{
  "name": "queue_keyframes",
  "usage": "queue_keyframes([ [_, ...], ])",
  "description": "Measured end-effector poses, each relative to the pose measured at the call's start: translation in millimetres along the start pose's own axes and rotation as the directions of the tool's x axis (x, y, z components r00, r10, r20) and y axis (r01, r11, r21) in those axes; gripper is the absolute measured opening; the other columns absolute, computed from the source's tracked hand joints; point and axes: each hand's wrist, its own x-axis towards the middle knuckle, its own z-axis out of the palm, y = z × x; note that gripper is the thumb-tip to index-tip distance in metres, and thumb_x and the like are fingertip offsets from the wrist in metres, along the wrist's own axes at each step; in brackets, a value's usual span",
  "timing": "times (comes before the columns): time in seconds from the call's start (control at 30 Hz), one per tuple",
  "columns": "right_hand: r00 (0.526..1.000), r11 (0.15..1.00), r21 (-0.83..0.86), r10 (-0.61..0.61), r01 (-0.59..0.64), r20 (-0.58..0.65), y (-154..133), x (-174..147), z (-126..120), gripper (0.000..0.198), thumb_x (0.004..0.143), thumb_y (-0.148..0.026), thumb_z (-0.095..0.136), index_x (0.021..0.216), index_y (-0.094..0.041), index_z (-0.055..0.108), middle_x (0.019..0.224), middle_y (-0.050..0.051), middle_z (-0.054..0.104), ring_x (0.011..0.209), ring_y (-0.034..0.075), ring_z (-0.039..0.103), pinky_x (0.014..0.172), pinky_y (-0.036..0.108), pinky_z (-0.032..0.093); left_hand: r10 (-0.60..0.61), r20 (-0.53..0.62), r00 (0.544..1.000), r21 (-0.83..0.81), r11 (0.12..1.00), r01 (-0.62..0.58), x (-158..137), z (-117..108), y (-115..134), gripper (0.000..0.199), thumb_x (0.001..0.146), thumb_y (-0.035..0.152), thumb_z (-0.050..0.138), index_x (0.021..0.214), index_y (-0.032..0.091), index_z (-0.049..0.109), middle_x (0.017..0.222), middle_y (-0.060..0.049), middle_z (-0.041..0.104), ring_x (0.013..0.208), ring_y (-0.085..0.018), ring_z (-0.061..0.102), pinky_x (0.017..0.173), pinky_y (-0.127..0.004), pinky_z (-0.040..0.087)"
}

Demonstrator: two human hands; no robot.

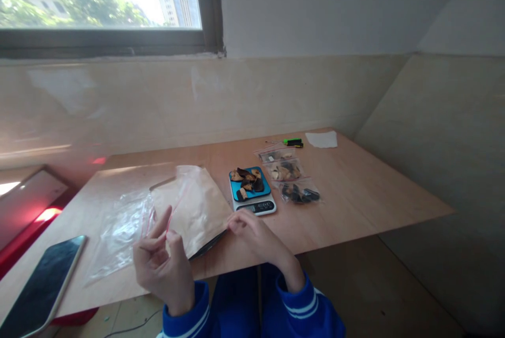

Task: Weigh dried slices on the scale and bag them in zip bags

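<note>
My left hand (pixel 163 264) pinches the red-lined edge of a clear zip bag (pixel 188 190), with the index finger sticking up. The bag hangs in front of a brown paper bag (pixel 211 196) lying on the table. My right hand (pixel 256 235) is closed, its fingertips at the paper bag's right corner; what they grip, if anything, is hidden. Just beyond it stands a small white digital scale (pixel 271 206) with a blue plate. Several dark-and-tan dried pieces (pixel 248 177) lie on the plate. The display digits are too blurred to read.
Three filled zip bags (pixel 300 191) lie right of the scale. Behind them are green-and-black-handled tools (pixel 292 141) and a white paper sheet (pixel 321 139). More clear bags (pixel 122 232) lie left, near a phone (pixel 47 280). The wooden table (pixel 355 190) meets the wall behind.
</note>
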Motion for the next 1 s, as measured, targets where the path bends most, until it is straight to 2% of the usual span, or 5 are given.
queue_keyframes([
  [0.13,0.972,0.951,-0.302,0.0,-0.073,-0.234,29,18,-34,0.033,0.087,-0.038,0.062,0.117,-0.025,0.062,0.129,0.011,0.053,0.128,0.026,0.046,0.111,0.046,0.033,-0.05,-0.061,0.997,0.019,0.999,0.051,1,-3,-2,0.026,0.081,0.022,0.058,0.071,0.023,0.034,0.107,-0.014,0.072,0.11,-0.028,0.066,0.097,-0.055,0.05],
  [0.23,0.98,0.895,-0.424,0.062,-0.139,-0.191,48,38,-54,0.052,0.084,-0.041,0.066,0.132,-0.026,0.054,0.145,0.013,0.039,0.139,0.03,0.034,0.115,0.049,0.027,-0.033,-0.009,0.999,0.032,0.999,0.033,2,-4,-4,0.024,0.081,0.021,0.055,0.072,0.024,0.033,0.11,-0.012,0.071,0.113,-0.027,0.064,0.1,-0.055,0.048],
  [0.43,0.986,0.86,-0.494,0.06,-0.131,-0.157,61,68,-70,0.044,0.097,-0.044,0.042,0.135,-0.024,0.053,0.144,0.014,0.041,0.14,0.025,0.033,0.116,0.043,0.025,-0.03,0.072,0.997,0.009,1.0,0.029,3,-3,-4,0.021,0.08,0.02,0.054,0.073,0.024,0.035,0.114,-0.013,0.07,0.12,-0.029,0.06,0.102,-0.059,0.043],
  [0.67,0.955,0.746,-0.607,0.283,-0.274,-0.084,64,73,-49,0.085,0.075,-0.056,0.071,0.147,-0.025,0.037,0.157,0.018,0.021,0.147,0.042,0.005,0.114,0.057,0.017,-0.048,0.182,0.982,0.084,0.996,0.033,1,-1,-5,0.025,0.082,0.025,0.058,0.071,0.024,0.036,0.117,-0.013,0.07,0.117,-0.028,0.062,0.102,-0.053,0.043],
  [1.0,0.983,0.796,-0.577,0.136,-0.183,-0.123,78,66,-43,0.056,0.079,-0.043,0.071,0.129,-0.024,0.056,0.15,0.016,0.037,0.142,0.033,0.028,0.113,0.049,0.027,-0.06,0.278,0.959,0.159,0.987,0.016,4,-8,-13,0.023,0.083,0.03,0.058,0.072,0.024,0.039,0.115,-0.011,0.071,0.116,-0.028,0.062,0.103,-0.052,0.04],
])
